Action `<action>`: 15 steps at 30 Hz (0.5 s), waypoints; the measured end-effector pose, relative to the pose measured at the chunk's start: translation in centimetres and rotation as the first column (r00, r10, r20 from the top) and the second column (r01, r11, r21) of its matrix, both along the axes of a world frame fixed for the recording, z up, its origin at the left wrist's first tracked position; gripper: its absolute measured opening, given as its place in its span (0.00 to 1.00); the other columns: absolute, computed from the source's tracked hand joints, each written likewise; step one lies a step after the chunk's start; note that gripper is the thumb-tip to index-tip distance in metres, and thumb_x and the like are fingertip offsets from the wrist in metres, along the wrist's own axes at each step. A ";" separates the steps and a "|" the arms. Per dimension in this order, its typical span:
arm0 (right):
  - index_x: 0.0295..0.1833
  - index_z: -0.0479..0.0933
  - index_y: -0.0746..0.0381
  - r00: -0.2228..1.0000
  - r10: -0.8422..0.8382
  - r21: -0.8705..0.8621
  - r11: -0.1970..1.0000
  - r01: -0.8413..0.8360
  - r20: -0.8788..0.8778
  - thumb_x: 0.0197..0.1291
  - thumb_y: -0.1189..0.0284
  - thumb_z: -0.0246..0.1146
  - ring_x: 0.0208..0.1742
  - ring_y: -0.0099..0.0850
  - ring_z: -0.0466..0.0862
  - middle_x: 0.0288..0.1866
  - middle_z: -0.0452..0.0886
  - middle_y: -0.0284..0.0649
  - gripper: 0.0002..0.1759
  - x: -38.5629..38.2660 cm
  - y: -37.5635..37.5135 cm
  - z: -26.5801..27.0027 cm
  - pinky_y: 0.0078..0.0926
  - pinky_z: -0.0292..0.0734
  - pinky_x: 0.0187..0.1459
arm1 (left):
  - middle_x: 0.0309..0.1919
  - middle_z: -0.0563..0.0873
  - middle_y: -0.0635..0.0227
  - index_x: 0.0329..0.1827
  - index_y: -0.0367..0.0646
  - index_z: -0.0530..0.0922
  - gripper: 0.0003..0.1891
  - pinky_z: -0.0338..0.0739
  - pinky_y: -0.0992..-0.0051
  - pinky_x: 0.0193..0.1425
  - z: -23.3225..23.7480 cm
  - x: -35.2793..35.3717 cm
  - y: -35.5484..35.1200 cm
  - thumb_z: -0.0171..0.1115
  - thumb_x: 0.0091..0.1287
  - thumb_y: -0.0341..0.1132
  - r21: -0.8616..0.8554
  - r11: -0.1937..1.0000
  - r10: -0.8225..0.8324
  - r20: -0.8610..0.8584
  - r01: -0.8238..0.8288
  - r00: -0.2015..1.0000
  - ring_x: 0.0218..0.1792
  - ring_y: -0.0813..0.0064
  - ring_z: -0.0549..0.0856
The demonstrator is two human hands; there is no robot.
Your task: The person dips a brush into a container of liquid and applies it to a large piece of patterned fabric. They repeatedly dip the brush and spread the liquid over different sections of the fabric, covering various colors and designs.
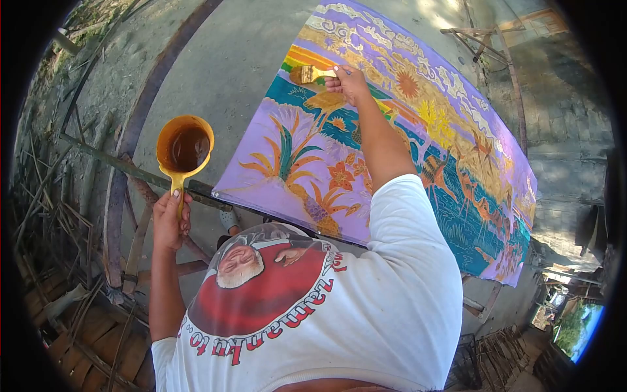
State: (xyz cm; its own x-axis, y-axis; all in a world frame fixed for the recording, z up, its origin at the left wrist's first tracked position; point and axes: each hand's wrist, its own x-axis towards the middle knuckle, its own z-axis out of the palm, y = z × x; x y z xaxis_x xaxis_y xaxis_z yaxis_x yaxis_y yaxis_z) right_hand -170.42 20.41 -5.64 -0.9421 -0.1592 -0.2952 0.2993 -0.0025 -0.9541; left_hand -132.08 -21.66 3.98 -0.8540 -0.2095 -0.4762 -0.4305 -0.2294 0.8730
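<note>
My left hand [171, 221] grips the handle of a yellow plastic dipper [185, 145], held out to the left of the cloth with dark brown liquid inside. My right hand [348, 85] is closed around the pale handle of a wide paintbrush [308, 74]. The bristles look brown and lie at the upper left part of a stretched, painted cloth [261, 150], over its rainbow stripes. Purple sky, a sun, birds, pineapples, flowers and teal water cover the cloth. My fingers partly hide the brush handle.
Wooden poles [147, 104] frame the cloth's left side. Sticks and split wood [59, 215] lie heaped at far left. Behind the cloth stands a wooden trestle [483, 42] on the grey concrete floor [215, 72]. More wood stands at lower right.
</note>
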 end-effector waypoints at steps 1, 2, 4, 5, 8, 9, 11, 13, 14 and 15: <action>0.57 0.81 0.68 0.998 0.055 0.061 0.997 -0.053 -0.031 0.77 0.65 0.59 0.36 0.32 0.88 0.42 0.87 0.48 0.17 -0.2 -0.1 0.8 0.31 0.90 0.39 | 0.17 0.73 0.76 0.41 0.41 0.79 0.20 0.62 0.83 0.14 0.0 0.1 0.0 0.57 0.80 0.51 0.003 1.000 -0.001 0.002 0.001 1.000 0.11 0.87 0.66; 0.58 0.81 0.68 0.998 0.059 0.084 0.995 -0.056 -0.029 0.77 0.65 0.60 0.36 0.31 0.88 0.42 0.87 0.47 0.17 -0.4 0.5 1.7 0.30 0.89 0.39 | 0.17 0.73 0.76 0.41 0.41 0.79 0.20 0.62 0.83 0.14 -0.1 0.1 0.0 0.57 0.80 0.51 0.009 1.000 -0.001 0.001 0.001 1.000 0.11 0.87 0.67; 0.58 0.81 0.67 0.998 0.063 0.182 0.981 -0.061 -0.005 0.77 0.65 0.60 0.36 0.31 0.88 0.42 0.87 0.47 0.17 -0.4 2.5 3.3 0.30 0.89 0.39 | 0.17 0.73 0.76 0.41 0.41 0.79 0.20 0.62 0.83 0.14 -0.3 0.2 -0.2 0.57 0.80 0.51 0.011 1.000 0.004 -0.003 -0.003 1.000 0.11 0.87 0.67; 0.59 0.81 0.67 0.998 0.068 0.276 0.958 -0.070 0.018 0.77 0.65 0.60 0.37 0.31 0.88 0.43 0.87 0.47 0.17 -0.4 3.8 4.0 0.29 0.89 0.40 | 0.17 0.73 0.76 0.41 0.41 0.79 0.20 0.62 0.83 0.14 -0.4 0.3 -0.2 0.57 0.80 0.51 0.010 1.000 0.011 -0.007 -0.011 1.000 0.11 0.87 0.67; 0.60 0.80 0.67 0.989 0.125 0.307 0.941 -0.143 0.079 0.77 0.65 0.60 0.38 0.32 0.88 0.43 0.87 0.47 0.17 -0.3 8.4 3.7 0.31 0.89 0.42 | 0.17 0.73 0.76 0.41 0.41 0.79 0.20 0.62 0.83 0.14 -0.2 0.6 -0.4 0.57 0.79 0.51 0.018 0.999 0.027 -0.001 -0.027 1.000 0.11 0.87 0.67; 0.60 0.79 0.67 0.995 0.060 0.249 0.965 -0.079 0.085 0.77 0.65 0.59 0.39 0.32 0.88 0.44 0.87 0.47 0.17 0.1 9.6 3.1 0.32 0.90 0.43 | 0.17 0.73 0.76 0.41 0.41 0.79 0.20 0.62 0.83 0.14 -0.2 0.7 -0.5 0.57 0.79 0.51 0.021 0.999 0.035 -0.003 -0.035 0.999 0.11 0.87 0.67; 0.61 0.79 0.68 0.996 -0.001 0.194 0.981 -0.018 0.094 0.78 0.65 0.59 0.39 0.33 0.88 0.44 0.87 0.47 0.17 1.0 10.1 2.0 0.34 0.90 0.44 | 0.17 0.73 0.76 0.41 0.41 0.79 0.20 0.62 0.83 0.13 -0.5 0.9 -0.7 0.58 0.79 0.52 0.014 0.999 0.034 -0.011 -0.034 0.999 0.11 0.87 0.67; 0.62 0.76 0.70 0.995 -0.021 0.032 0.999 0.018 0.101 0.78 0.67 0.58 0.40 0.37 0.89 0.46 0.86 0.52 0.18 1.4 9.7 0.9 0.37 0.90 0.44 | 0.17 0.73 0.76 0.41 0.41 0.79 0.20 0.62 0.83 0.13 -0.7 0.9 -0.7 0.58 0.79 0.52 0.012 0.999 0.042 -0.015 -0.042 0.999 0.11 0.87 0.67; 0.61 0.76 0.70 0.995 -0.019 -0.035 0.999 0.022 0.093 0.78 0.67 0.58 0.41 0.38 0.89 0.46 0.86 0.52 0.18 1.5 8.8 0.6 0.38 0.90 0.45 | 0.17 0.73 0.76 0.41 0.41 0.79 0.21 0.62 0.82 0.13 -0.6 1.0 -0.8 0.58 0.79 0.52 0.006 0.999 0.042 -0.013 -0.042 0.999 0.11 0.87 0.67; 0.61 0.76 0.70 0.996 -0.013 -0.037 0.999 0.016 0.093 0.78 0.67 0.58 0.41 0.38 0.89 0.46 0.86 0.52 0.18 1.2 7.7 0.2 0.38 0.90 0.45 | 0.17 0.73 0.76 0.41 0.41 0.79 0.21 0.62 0.82 0.13 -0.6 0.9 -0.9 0.58 0.79 0.52 0.004 0.999 0.048 -0.013 -0.048 0.999 0.11 0.87 0.67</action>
